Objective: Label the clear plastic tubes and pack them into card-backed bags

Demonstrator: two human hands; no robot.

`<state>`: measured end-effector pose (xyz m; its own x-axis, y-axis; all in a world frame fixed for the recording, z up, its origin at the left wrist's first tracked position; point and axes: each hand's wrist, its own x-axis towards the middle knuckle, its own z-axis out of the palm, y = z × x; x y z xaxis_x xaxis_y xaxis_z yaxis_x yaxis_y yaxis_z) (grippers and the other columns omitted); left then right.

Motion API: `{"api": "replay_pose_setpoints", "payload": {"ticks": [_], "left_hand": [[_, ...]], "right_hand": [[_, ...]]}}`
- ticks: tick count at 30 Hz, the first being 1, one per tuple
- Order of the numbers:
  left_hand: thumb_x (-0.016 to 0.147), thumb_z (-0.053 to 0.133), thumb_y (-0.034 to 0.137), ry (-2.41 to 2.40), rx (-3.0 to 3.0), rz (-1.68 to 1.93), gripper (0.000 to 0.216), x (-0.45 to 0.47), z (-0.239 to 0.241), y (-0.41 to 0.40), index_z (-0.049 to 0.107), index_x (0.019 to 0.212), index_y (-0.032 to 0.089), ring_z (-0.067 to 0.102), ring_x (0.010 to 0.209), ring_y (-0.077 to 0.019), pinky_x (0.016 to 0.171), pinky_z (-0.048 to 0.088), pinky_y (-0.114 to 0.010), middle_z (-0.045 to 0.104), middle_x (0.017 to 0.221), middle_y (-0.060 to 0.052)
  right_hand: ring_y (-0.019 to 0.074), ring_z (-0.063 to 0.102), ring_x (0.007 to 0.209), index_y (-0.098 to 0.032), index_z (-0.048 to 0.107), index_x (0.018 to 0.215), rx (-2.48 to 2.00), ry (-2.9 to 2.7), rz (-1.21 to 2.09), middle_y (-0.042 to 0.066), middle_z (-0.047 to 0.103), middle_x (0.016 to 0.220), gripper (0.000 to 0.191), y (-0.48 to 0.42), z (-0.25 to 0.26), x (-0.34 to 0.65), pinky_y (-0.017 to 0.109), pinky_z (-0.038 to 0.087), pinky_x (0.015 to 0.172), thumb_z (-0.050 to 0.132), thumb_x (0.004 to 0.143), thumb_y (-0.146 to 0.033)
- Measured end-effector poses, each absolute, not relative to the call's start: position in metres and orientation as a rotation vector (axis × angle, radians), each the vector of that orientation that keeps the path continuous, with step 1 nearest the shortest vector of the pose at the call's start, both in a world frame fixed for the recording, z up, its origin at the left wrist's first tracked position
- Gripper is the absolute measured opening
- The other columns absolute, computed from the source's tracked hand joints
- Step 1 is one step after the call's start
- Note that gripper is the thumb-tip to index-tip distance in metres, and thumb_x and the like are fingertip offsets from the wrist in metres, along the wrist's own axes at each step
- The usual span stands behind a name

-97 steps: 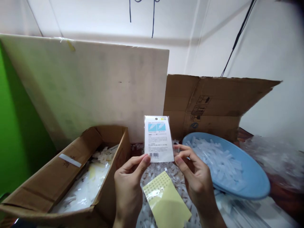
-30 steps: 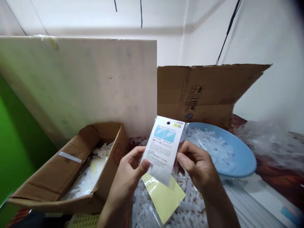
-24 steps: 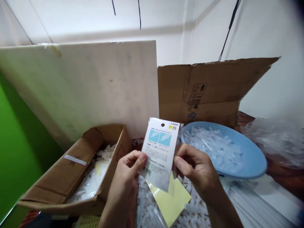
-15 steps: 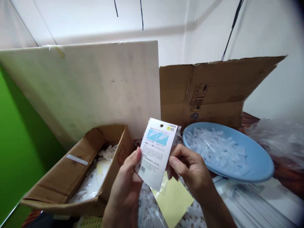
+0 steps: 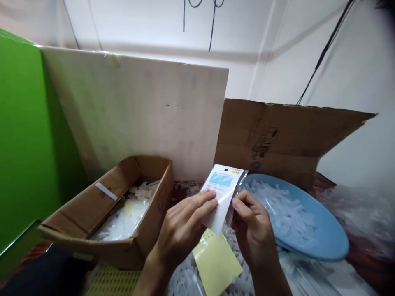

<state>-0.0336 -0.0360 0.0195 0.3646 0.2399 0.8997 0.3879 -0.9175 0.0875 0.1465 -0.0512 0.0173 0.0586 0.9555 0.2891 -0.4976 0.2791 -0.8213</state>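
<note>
A white printed header card in a clear plastic sleeve is tilted up in front of me, with two light-blue pictures, a punched hole and small print. My left hand reaches across its lower left, fingers laid together over the printed face; the thumb is hidden. At the right edge, my right hand pinches the clear plastic between thumb and curled fingers. Beneath the hands lies a pale yellow sheet, on top of many small translucent pieces.
An open cardboard box at left holds bagged white pieces. A blue basin with translucent strips stands at right, beside crumpled clear plastic. Behind are a white board and a cardboard sheet. A yellow perforated sheet lies in front.
My left hand has shifted from gripping the card's left edge, thumb on top, to laying its fingers over the face. My right hand stays at the right edge. The view has swung left.
</note>
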Motion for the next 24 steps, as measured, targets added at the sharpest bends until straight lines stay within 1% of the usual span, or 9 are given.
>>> {"api": "replay_pose_setpoints", "payload": {"ticks": [4, 9, 13, 14, 16, 17, 19, 21, 24], "left_hand": [[0.089, 0.064, -0.001, -0.577, -2.345, -1.681, 0.042, -0.030, 0.014, -0.036, 0.070, 0.125, 0.020, 0.069, 0.112, -0.0190, 0.093, 0.060, -0.030, 0.070, 0.126, -0.010], [0.093, 0.056, -0.002, -0.653, -2.419, -1.495, 0.049, -0.030, 0.026, -0.040, 0.071, 0.124, 0.033, 0.068, 0.090, -0.0137, 0.074, 0.058, -0.027, 0.068, 0.107, -0.005], [0.092, 0.062, 0.003, -0.578, -2.349, -1.554, 0.037, -0.039, 0.031, -0.045, 0.070, 0.122, 0.022, 0.072, 0.095, -0.0165, 0.079, 0.059, -0.028, 0.074, 0.111, -0.007], [0.091, 0.066, 0.007, -0.591, -2.262, -1.583, 0.029, -0.042, 0.030, -0.047, 0.071, 0.117, 0.018, 0.074, 0.091, -0.0172, 0.076, 0.059, -0.027, 0.077, 0.106, -0.008], [0.089, 0.072, 0.016, -0.697, -2.074, -1.597, 0.007, -0.047, 0.029, -0.051, 0.072, 0.096, 0.015, 0.072, 0.071, -0.0159, 0.063, 0.055, -0.026, 0.077, 0.081, -0.005], [0.088, 0.072, 0.020, -0.784, -2.010, -1.573, 0.007, -0.048, 0.028, -0.052, 0.070, 0.083, 0.015, 0.067, 0.059, -0.0141, 0.056, 0.049, -0.025, 0.072, 0.066, -0.002], [0.088, 0.072, 0.024, -1.001, -1.965, -1.503, 0.026, -0.050, 0.029, -0.053, 0.063, 0.064, 0.017, 0.057, 0.046, -0.0114, 0.049, 0.039, -0.026, 0.060, 0.050, 0.002], [0.085, 0.073, 0.029, -1.247, -2.016, -1.419, 0.031, -0.050, 0.034, -0.055, 0.062, 0.058, 0.018, 0.056, 0.048, -0.0124, 0.051, 0.038, -0.027, 0.061, 0.051, 0.001], [0.082, 0.076, 0.034, -1.553, -2.289, -1.399, 0.017, -0.050, 0.045, -0.060, 0.074, 0.074, 0.019, 0.065, 0.062, -0.0163, 0.059, 0.045, -0.027, 0.074, 0.071, -0.003]], "right_hand": [[0.0086, 0.046, 0.052, -0.019, 0.057, 0.072, -0.586, -0.906, 1.242, -0.003, 0.055, 0.059, 0.027, -0.058, 0.023, 0.138, 0.020, 0.037, 0.052, 0.074, 0.087, -0.035], [0.0080, 0.043, 0.052, -0.020, 0.056, 0.073, -0.567, -0.855, 1.303, -0.004, 0.052, 0.059, 0.027, -0.059, 0.024, 0.131, 0.018, 0.037, 0.052, 0.075, 0.087, -0.034], [0.0085, 0.045, 0.053, -0.019, 0.056, 0.073, -0.552, -0.799, 1.344, -0.002, 0.056, 0.064, 0.025, -0.061, 0.029, 0.126, 0.018, 0.037, 0.051, 0.074, 0.086, -0.033], [0.0091, 0.046, 0.055, -0.019, 0.056, 0.072, -0.546, -0.786, 1.356, -0.002, 0.057, 0.065, 0.026, -0.063, 0.031, 0.124, 0.019, 0.038, 0.052, 0.073, 0.085, -0.033], [0.0102, 0.049, 0.057, -0.019, 0.055, 0.070, -0.538, -0.768, 1.360, -0.001, 0.057, 0.064, 0.026, -0.068, 0.036, 0.121, 0.020, 0.042, 0.054, 0.073, 0.084, -0.033], [0.0102, 0.049, 0.056, -0.019, 0.054, 0.069, -0.543, -0.767, 1.345, -0.002, 0.056, 0.063, 0.027, -0.070, 0.038, 0.120, 0.020, 0.043, 0.054, 0.073, 0.083, -0.032], [0.0089, 0.048, 0.053, -0.019, 0.055, 0.067, -0.574, -0.775, 1.285, -0.003, 0.054, 0.060, 0.027, -0.074, 0.042, 0.119, 0.018, 0.042, 0.052, 0.075, 0.081, -0.030], [0.0081, 0.048, 0.052, -0.018, 0.056, 0.067, -0.603, -0.790, 1.218, -0.003, 0.054, 0.059, 0.027, -0.077, 0.043, 0.118, 0.017, 0.040, 0.050, 0.077, 0.080, -0.030], [0.0084, 0.048, 0.052, -0.019, 0.057, 0.069, -0.608, -0.833, 1.111, -0.003, 0.056, 0.059, 0.026, -0.078, 0.042, 0.119, 0.017, 0.039, 0.050, 0.076, 0.082, -0.031]]}}
